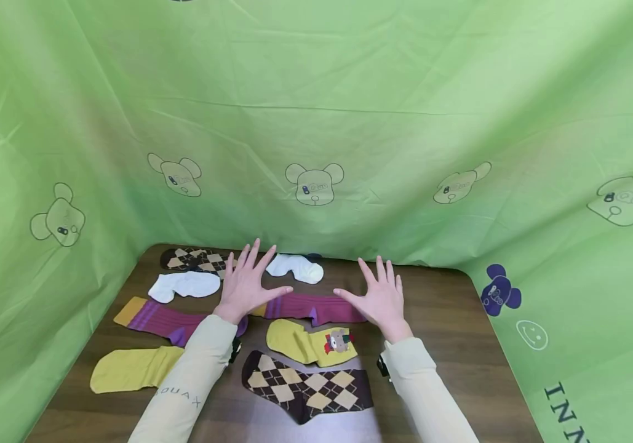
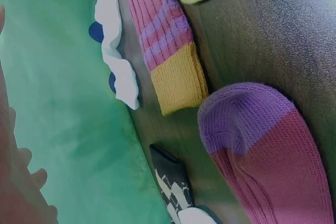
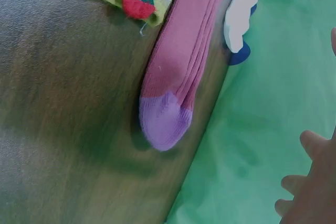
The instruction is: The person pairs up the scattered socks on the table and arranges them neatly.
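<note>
Both hands are raised over the table with fingers spread and nothing in them. The left hand (image 1: 244, 286) overlaps the gap between two purple-red ribbed socks in the head view. One of these, the left purple-red sock (image 1: 163, 320), has a mustard cuff; the other purple-red sock (image 1: 322, 309) runs toward the right hand (image 1: 381, 301). Nearer the person lie a yellow sock with a bear figure (image 1: 310, 343) and a brown argyle sock (image 1: 316, 387). A plain yellow sock (image 1: 128, 369) is partly hidden by the left sleeve.
Toward the back lie a white sock (image 1: 183, 285), a second white sock (image 1: 296, 268) and another argyle sock (image 1: 191, 259). The brown wooden table (image 1: 449, 369) meets a green cloth (image 1: 316, 141) with printed bear heads along the back and sides.
</note>
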Available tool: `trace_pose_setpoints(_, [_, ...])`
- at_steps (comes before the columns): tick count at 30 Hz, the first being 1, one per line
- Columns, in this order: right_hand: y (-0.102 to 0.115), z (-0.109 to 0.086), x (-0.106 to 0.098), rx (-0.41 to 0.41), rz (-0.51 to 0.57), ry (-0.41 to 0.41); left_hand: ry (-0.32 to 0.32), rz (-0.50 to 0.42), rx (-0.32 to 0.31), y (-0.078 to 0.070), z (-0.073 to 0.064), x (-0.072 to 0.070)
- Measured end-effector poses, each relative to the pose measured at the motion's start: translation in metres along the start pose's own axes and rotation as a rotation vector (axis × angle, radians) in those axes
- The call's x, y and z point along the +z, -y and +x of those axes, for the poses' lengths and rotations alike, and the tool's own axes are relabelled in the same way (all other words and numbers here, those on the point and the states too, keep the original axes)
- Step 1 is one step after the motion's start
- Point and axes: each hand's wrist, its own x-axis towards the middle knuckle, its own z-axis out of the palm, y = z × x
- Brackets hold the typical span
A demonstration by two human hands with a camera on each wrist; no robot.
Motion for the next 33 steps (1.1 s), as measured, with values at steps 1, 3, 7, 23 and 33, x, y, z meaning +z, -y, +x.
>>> trace_pose_setpoints(1, [0.001, 0.001, 0.000, -0.001, 0.003, 0.001, -0.001, -0.007, -0.002, 0.000, 0.000, 0.000])
trace_pose_setpoints(3, [0.002, 0.003, 0.000, -0.001, 0.009, 0.001, 0.001, -0.029, -0.007, 0.001, 0.000, 0.000])
trace_pose_setpoints(7, [0.005, 0.008, 0.000, -0.006, 0.029, -0.001, 0.019, -0.063, -0.023, 0.002, 0.004, 0.000])
trace_pose_setpoints(23, [0.020, 0.028, 0.012, -0.055, 0.120, -0.013, 0.114, -0.070, 0.022, -0.002, 0.026, 0.011])
trace_pose_setpoints(33, [0.028, 0.045, 0.027, -0.063, 0.172, 0.041, 0.146, -0.122, 0.016, -0.006, 0.035, 0.023])
